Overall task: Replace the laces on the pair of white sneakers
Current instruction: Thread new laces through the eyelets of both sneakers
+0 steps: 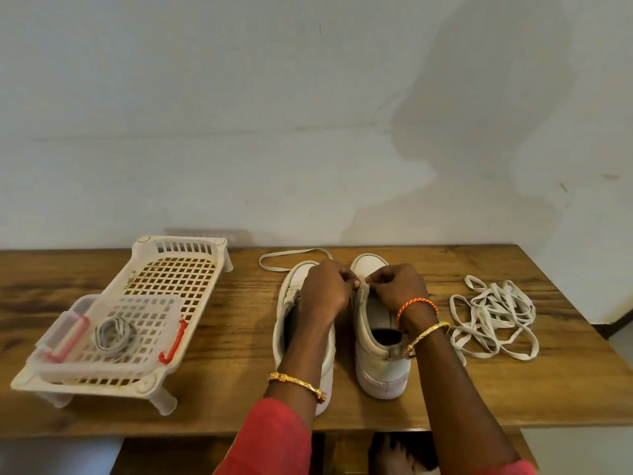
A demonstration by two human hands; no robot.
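Two white sneakers stand side by side on the wooden table (222, 354), toes towards the wall: the left sneaker (291, 303) and the right sneaker (380, 365). My left hand (325, 289) and my right hand (397, 286) meet over the right sneaker's eyelet edge, fingers curled and pinching a lace there. A white lace (291, 257) loops out behind the left sneaker's toe. A loose pile of white laces (493, 317) lies to the right of the shoes.
A white plastic basket rack (191, 248) stands at the left, with a smaller clear basket (150, 310) on it holding a coiled grey lace (114, 334). The wall runs close behind the table. The table's front edge is near my arms.
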